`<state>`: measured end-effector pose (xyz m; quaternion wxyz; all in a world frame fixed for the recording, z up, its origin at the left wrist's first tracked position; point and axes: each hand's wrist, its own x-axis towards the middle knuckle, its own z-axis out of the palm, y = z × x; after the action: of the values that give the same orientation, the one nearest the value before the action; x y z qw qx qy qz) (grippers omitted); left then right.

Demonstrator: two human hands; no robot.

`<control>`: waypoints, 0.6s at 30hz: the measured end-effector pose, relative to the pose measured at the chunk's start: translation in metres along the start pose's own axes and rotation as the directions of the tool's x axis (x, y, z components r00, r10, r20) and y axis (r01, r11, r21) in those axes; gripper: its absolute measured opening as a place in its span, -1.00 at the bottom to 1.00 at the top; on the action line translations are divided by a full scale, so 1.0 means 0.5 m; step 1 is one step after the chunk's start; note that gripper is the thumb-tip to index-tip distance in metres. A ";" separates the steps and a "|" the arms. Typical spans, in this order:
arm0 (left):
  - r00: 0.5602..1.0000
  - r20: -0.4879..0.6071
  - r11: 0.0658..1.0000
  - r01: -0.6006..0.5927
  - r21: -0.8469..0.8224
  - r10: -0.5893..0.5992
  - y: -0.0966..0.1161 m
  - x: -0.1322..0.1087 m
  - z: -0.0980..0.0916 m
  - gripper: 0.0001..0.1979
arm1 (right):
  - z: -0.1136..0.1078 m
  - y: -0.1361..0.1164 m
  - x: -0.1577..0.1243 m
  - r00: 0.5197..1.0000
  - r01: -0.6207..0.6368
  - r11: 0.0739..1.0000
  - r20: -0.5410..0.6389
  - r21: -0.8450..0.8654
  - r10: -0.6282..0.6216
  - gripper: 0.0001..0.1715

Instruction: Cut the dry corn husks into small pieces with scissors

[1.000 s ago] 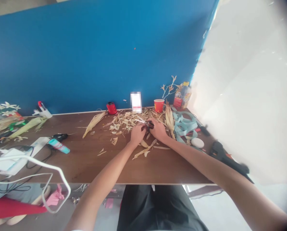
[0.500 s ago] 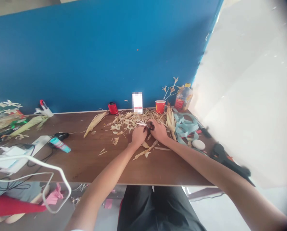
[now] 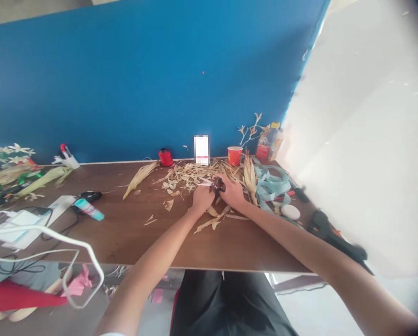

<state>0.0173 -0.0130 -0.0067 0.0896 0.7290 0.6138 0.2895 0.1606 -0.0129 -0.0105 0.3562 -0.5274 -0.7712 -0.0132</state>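
Note:
My right hand (image 3: 232, 192) is closed around the dark handles of a pair of scissors (image 3: 206, 182). Their pale blades point left, parted, just above my left hand (image 3: 203, 198). The fingers of that hand are bent and pressed together near the blades; what they hold is too small and hidden to make out. Behind both hands spreads a heap of dry corn husk scraps (image 3: 186, 175). Longer husk strips (image 3: 212, 223) lie on the brown table close to my wrists, and a whole dried husk (image 3: 250, 177) leans at the right of my right hand.
A red paper cup (image 3: 234, 156), a bottle (image 3: 269, 142) and a red can-like container (image 3: 166, 157) stand along the blue partition. Light blue ribbon (image 3: 272, 184), a white round object (image 3: 290, 212) and a glue gun (image 3: 336, 238) lie rightward. At left are a power strip (image 3: 56, 210) and cables.
The scissor blades stand wider apart now than half a second ago. Both hands keep nearly the same place, and the view has shifted slightly.

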 end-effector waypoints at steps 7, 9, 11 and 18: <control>0.998 -0.062 0.991 -0.035 -0.132 0.027 -0.008 -0.001 -0.005 -0.82 | 0.003 0.004 0.000 1.000 0.028 0.999 0.003 0.024 -0.028 -0.22; 0.997 -0.064 0.982 -0.047 -0.183 0.036 -0.009 0.000 -0.006 -0.85 | 0.003 0.005 0.000 0.999 0.038 0.998 -0.003 0.049 -0.038 -0.21; 0.995 -0.080 0.971 -0.070 -0.230 0.052 -0.009 0.001 -0.006 -0.86 | 0.002 0.005 0.000 0.999 0.044 0.997 0.003 0.068 -0.044 -0.22; 0.991 -0.127 0.945 -0.088 -0.315 0.050 -0.013 0.003 -0.003 -0.84 | -0.004 0.002 -0.002 0.999 0.022 0.995 0.043 0.092 -0.026 -0.25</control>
<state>0.0111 -0.0101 -0.0083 0.1602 0.7075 0.5371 0.4304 0.1626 -0.0139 -0.0097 0.3629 -0.5015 -0.7848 0.0296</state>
